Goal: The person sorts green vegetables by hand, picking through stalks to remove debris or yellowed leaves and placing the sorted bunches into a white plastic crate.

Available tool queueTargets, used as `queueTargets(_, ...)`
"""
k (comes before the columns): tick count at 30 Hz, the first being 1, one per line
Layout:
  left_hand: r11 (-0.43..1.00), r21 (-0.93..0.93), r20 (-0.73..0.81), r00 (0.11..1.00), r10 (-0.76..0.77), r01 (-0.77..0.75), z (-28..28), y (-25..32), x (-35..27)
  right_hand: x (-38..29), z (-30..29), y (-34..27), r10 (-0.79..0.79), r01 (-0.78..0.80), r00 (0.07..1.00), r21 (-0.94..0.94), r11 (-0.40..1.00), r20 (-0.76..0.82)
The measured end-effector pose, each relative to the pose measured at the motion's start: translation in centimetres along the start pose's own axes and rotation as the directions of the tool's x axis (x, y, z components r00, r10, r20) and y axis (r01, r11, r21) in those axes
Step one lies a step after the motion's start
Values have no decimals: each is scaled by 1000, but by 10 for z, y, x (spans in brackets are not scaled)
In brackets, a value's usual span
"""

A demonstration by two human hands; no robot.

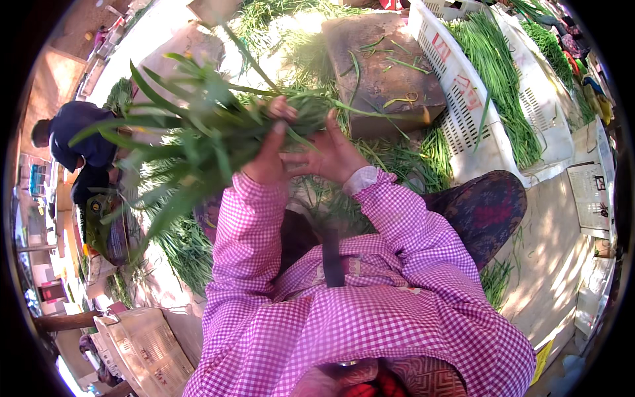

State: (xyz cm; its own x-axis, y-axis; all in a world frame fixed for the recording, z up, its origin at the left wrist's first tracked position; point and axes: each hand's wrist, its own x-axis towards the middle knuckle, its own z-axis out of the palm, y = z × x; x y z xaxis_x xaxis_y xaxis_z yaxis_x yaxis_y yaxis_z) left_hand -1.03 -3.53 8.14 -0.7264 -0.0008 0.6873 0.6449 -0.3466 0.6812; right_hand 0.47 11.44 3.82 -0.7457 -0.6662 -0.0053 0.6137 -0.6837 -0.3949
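Note:
My left hand (pixel 268 149) is closed around a bunch of long flat green leaves (pixel 198 134), which look like garlic chives. The leafy ends fan out to the left and are blurred. My right hand (pixel 330 154) is beside the bunch on its right, palm turned toward it and fingers spread. Whether its fingertips touch the stems, I cannot tell. Just beyond my hands stands a low brown block (pixel 387 64), with loose leaf pieces and a yellowish strip on its top.
A white slotted plastic crate (pixel 461 94) at the right holds long green leaves (pixel 491 79). More leaves (pixel 183 253) lie on the ground to the left. Another person (pixel 82 134) bends over at the far left. A stack of pale crates (pixel 144 342) stands lower left.

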Motion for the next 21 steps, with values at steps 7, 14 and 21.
queueTargets(7,613,651,607,792,-68,-447,54,26,-26,-14,4,-38,-344,329,886,-102,939,-311)
queueTargets(14,830,375,-142,910,-389,413,6,36,-32,-25,-49,-88,-384,380,923,98,920,29)
queueTargets(21,778,-216,-340,701,-626,590,-11,17,-10,-26,-65,-86,-468,480,851,-10,877,-239)
